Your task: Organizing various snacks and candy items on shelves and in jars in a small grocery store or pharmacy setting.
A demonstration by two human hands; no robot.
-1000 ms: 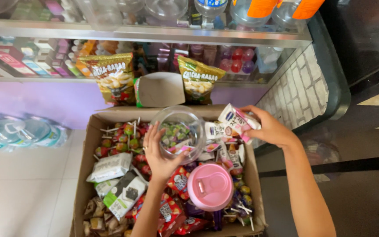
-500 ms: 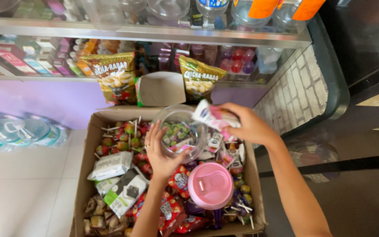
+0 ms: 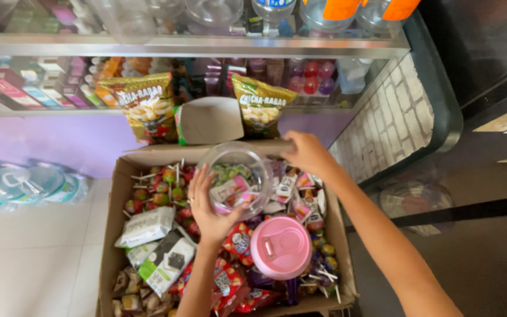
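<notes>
My left hand (image 3: 209, 205) grips a clear plastic jar (image 3: 236, 176) from below, tilted with its mouth facing up and back; small wrapped sweets lie inside it. The jar hovers over an open cardboard box (image 3: 115, 199) filled with sweets, lollipops and packets. My right hand (image 3: 307, 151) reaches over the box's back right corner, just right of the jar's rim, fingers curled; whether it holds anything I cannot tell. A round pink lid (image 3: 281, 247) lies on the sweets below the jar.
A glass display counter (image 3: 195, 44) with shelves of goods stands behind the box. Two snack bags (image 3: 145, 105) and a cardboard flap (image 3: 209, 120) lean against it. Stacked clear lids (image 3: 24, 182) lie on the tiled floor at the left. A dark cabinet stands at right.
My right hand carried a pink and white sweet packet to the jar's mouth; the packet now lies inside the jar and the hand has moved to the box's back right corner.
</notes>
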